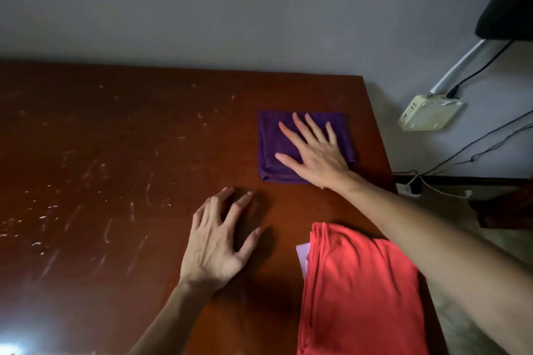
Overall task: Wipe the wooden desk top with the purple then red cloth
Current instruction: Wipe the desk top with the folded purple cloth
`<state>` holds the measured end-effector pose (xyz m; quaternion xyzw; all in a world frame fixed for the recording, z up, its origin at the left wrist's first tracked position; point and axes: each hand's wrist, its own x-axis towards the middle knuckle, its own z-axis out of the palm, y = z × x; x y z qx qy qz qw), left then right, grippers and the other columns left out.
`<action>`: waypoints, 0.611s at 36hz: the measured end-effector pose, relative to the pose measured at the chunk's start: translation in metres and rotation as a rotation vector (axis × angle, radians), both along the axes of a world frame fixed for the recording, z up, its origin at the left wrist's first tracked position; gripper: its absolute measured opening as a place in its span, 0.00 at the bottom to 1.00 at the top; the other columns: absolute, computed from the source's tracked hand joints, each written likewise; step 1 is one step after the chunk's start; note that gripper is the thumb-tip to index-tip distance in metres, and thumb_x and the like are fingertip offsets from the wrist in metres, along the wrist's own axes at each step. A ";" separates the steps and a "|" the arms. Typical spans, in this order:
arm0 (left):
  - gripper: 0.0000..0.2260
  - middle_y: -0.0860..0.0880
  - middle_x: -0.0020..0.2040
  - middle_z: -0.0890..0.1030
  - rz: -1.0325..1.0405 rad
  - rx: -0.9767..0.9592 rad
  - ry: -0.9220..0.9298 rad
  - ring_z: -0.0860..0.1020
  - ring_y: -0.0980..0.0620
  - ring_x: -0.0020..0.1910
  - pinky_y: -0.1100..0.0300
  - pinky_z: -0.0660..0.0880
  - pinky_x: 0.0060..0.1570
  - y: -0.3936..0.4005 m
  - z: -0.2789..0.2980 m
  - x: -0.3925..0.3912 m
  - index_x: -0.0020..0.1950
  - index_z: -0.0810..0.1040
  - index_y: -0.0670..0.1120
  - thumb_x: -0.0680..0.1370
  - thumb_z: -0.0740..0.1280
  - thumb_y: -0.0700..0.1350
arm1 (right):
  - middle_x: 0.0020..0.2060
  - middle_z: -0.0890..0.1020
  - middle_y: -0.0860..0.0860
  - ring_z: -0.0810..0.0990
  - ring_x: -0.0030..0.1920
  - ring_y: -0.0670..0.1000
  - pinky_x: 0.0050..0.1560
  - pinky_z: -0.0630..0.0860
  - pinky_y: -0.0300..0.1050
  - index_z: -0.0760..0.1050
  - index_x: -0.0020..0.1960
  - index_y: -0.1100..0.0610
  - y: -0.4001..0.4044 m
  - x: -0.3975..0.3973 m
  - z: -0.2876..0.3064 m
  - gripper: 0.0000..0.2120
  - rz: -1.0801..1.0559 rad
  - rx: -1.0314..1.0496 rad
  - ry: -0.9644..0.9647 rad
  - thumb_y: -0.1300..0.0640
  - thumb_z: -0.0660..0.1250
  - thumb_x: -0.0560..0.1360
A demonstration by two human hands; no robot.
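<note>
right hand point(314, 150): flat, fingers spread, no grip, pressing purple cloth point(277, 150) at counter point(115, 153) far right | left hand point(219, 242): relaxed on bare wood | red cloth point(357, 291): folded, near-right edge

A grey wall point(202, 3) rose behind the desk's far edge; a cream-coloured box point(429, 112) hung on it beyond the desk's far right corner, with a white cable point(458, 66) and a black cable point(478, 69) running up from it towards a dark object point(510, 0) (only partly in view); thin wires point(473, 150) trailed lower down; a pale sheet point(302, 256) lay near the desk's right edge.
</note>
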<state>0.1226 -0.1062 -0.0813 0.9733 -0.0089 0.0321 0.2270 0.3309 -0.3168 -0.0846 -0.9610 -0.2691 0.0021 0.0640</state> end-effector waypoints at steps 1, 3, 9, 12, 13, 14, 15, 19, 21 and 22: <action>0.28 0.48 0.72 0.67 -0.004 0.002 -0.010 0.69 0.46 0.72 0.49 0.64 0.71 0.001 0.001 -0.001 0.77 0.68 0.55 0.79 0.60 0.64 | 0.84 0.51 0.49 0.47 0.84 0.54 0.79 0.48 0.69 0.51 0.84 0.40 -0.010 -0.015 -0.002 0.39 0.035 -0.006 -0.013 0.25 0.43 0.76; 0.27 0.47 0.72 0.68 -0.014 0.014 -0.026 0.69 0.47 0.72 0.50 0.64 0.70 0.001 0.003 -0.005 0.76 0.69 0.53 0.79 0.60 0.63 | 0.84 0.53 0.49 0.50 0.84 0.55 0.78 0.51 0.69 0.53 0.83 0.41 -0.029 -0.042 -0.006 0.38 0.114 -0.010 -0.054 0.26 0.46 0.78; 0.25 0.46 0.74 0.68 0.020 0.014 -0.038 0.67 0.46 0.73 0.49 0.63 0.70 0.002 0.004 -0.007 0.72 0.73 0.51 0.80 0.59 0.61 | 0.84 0.50 0.48 0.48 0.84 0.52 0.79 0.50 0.69 0.52 0.83 0.40 -0.072 -0.077 -0.009 0.36 0.218 -0.026 -0.094 0.27 0.46 0.79; 0.25 0.43 0.76 0.67 -0.060 0.094 -0.033 0.66 0.45 0.75 0.48 0.61 0.72 0.001 0.001 -0.006 0.74 0.73 0.50 0.81 0.57 0.60 | 0.84 0.50 0.47 0.47 0.84 0.51 0.80 0.48 0.66 0.53 0.83 0.39 -0.080 -0.070 -0.003 0.35 0.273 -0.012 -0.074 0.27 0.48 0.79; 0.25 0.42 0.76 0.67 -0.077 0.111 -0.039 0.66 0.45 0.75 0.48 0.61 0.72 0.002 0.000 -0.006 0.74 0.73 0.50 0.81 0.57 0.59 | 0.84 0.50 0.47 0.47 0.84 0.50 0.80 0.48 0.65 0.54 0.83 0.39 -0.081 -0.065 -0.002 0.35 0.295 -0.013 -0.067 0.28 0.50 0.79; 0.25 0.42 0.76 0.67 -0.083 0.120 -0.043 0.66 0.45 0.75 0.48 0.61 0.73 0.003 -0.001 -0.006 0.75 0.73 0.49 0.81 0.57 0.58 | 0.84 0.50 0.46 0.48 0.84 0.50 0.81 0.48 0.64 0.54 0.82 0.39 -0.082 -0.058 0.000 0.34 0.316 -0.016 -0.061 0.28 0.52 0.79; 0.25 0.41 0.76 0.67 -0.080 0.121 -0.046 0.66 0.44 0.76 0.48 0.61 0.73 0.003 -0.001 -0.007 0.75 0.72 0.49 0.81 0.56 0.58 | 0.84 0.50 0.46 0.48 0.84 0.49 0.81 0.48 0.63 0.55 0.82 0.39 -0.083 -0.049 0.002 0.34 0.337 -0.022 -0.058 0.29 0.53 0.79; 0.25 0.41 0.77 0.66 -0.074 0.136 -0.018 0.64 0.45 0.77 0.49 0.57 0.76 -0.003 0.000 -0.002 0.76 0.71 0.49 0.82 0.54 0.58 | 0.84 0.51 0.46 0.49 0.84 0.49 0.81 0.50 0.62 0.57 0.82 0.38 -0.090 -0.004 0.008 0.33 0.379 -0.047 -0.045 0.29 0.54 0.80; 0.26 0.42 0.77 0.66 -0.090 0.146 0.016 0.63 0.47 0.78 0.50 0.55 0.77 -0.004 0.000 -0.001 0.77 0.70 0.49 0.83 0.53 0.58 | 0.84 0.51 0.46 0.49 0.84 0.49 0.81 0.50 0.62 0.56 0.82 0.38 -0.089 0.020 0.010 0.33 0.350 -0.054 -0.030 0.29 0.54 0.80; 0.26 0.43 0.77 0.66 -0.090 0.150 0.032 0.62 0.47 0.79 0.51 0.53 0.78 -0.004 0.000 0.000 0.77 0.69 0.49 0.83 0.52 0.59 | 0.84 0.51 0.46 0.49 0.84 0.49 0.81 0.49 0.62 0.56 0.82 0.38 -0.088 0.032 0.009 0.33 0.329 -0.061 -0.019 0.29 0.53 0.80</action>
